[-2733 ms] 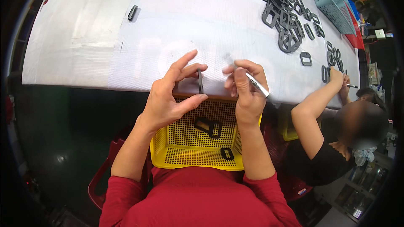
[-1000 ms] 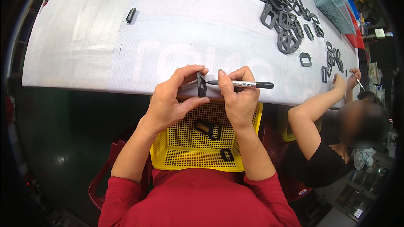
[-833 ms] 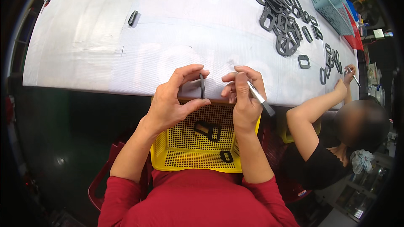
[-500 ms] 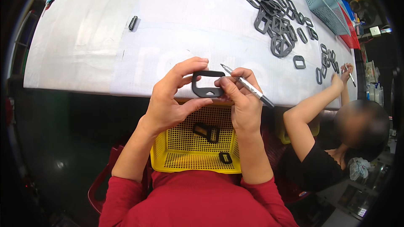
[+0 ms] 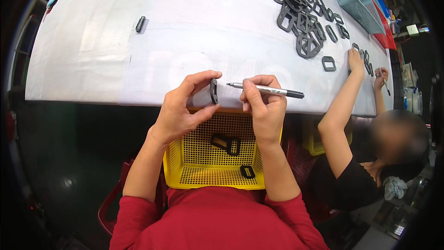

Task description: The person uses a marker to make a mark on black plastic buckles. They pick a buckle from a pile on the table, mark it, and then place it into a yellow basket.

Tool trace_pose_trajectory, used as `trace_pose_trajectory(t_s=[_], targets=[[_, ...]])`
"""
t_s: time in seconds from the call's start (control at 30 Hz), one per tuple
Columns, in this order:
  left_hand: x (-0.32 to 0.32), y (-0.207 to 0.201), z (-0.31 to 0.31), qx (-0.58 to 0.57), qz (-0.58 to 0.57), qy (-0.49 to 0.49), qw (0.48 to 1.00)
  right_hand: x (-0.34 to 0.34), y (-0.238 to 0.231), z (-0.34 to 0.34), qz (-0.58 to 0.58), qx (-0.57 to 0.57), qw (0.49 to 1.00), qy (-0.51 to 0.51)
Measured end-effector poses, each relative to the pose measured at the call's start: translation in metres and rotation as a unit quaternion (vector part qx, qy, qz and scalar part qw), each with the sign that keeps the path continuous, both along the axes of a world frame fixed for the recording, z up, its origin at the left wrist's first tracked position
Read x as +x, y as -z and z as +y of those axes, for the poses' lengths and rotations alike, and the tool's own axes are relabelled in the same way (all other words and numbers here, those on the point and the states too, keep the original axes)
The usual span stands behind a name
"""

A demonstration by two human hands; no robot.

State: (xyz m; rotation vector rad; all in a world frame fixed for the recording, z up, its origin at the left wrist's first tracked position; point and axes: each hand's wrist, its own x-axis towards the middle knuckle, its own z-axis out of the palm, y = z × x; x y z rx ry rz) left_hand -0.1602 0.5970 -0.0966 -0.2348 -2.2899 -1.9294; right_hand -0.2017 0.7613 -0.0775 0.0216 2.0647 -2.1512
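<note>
A black plastic frame (image 5: pixel 214 91) is pinched between the thumb and fingers of my left hand (image 5: pixel 181 103), turned nearly edge-on. My right hand (image 5: pixel 264 106) grips a silver marker pen (image 5: pixel 267 89) with a black end, its uncapped tip pointing left toward the frame, a small gap apart. Below my hands a yellow mesh basket (image 5: pixel 216 186) rests against my lap. It holds a few black frames (image 5: pixel 225 144), one of them a smaller piece (image 5: pixel 247 171) near its right front.
A heap of black frames (image 5: pixel 300 18) lies at the back right of the white table (image 5: pixel 92 65). A black pen cap (image 5: pixel 140 24) lies left. At right a co-worker's hand (image 5: pixel 356 61) reaches among frames; the other holds a pen. A blue basket (image 5: pixel 355 4) stands behind.
My left hand has turned the frame from face-on to nearly edge-on. My right fingers have come off it, and the marker has swung level. The co-worker's arm has reached farther onto the table.
</note>
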Motion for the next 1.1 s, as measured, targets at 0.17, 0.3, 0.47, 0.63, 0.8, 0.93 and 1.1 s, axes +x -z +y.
trace_pose_trajectory(t_s=[0.17,0.3,0.47,0.63,0.8,0.93,1.1], targets=[[-0.002,0.008,-0.001,0.02,-0.005,0.005,1.0,0.001,0.007,-0.007,0.064,0.056,0.996,-0.006],[-0.002,0.012,-0.003,0.026,0.004,0.013,1.0,-0.001,0.016,-0.012,0.085,0.065,0.994,-0.001],[-0.002,0.012,-0.003,0.03,0.011,0.012,0.999,-0.001,0.017,-0.013,0.091,0.075,0.993,-0.007],[-0.001,0.014,-0.005,0.018,0.011,0.011,1.0,-0.001,0.015,-0.014,0.118,0.102,0.988,-0.017],[0.0,0.014,-0.004,0.028,0.009,0.009,1.0,-0.001,0.015,-0.014,0.123,0.1,0.987,-0.018],[0.002,0.014,-0.003,0.028,0.013,0.008,1.0,0.001,0.016,-0.015,0.124,0.101,0.987,-0.019],[0.004,0.013,-0.005,0.005,0.026,0.006,1.0,0.005,0.013,-0.012,0.116,0.093,0.989,-0.021]])
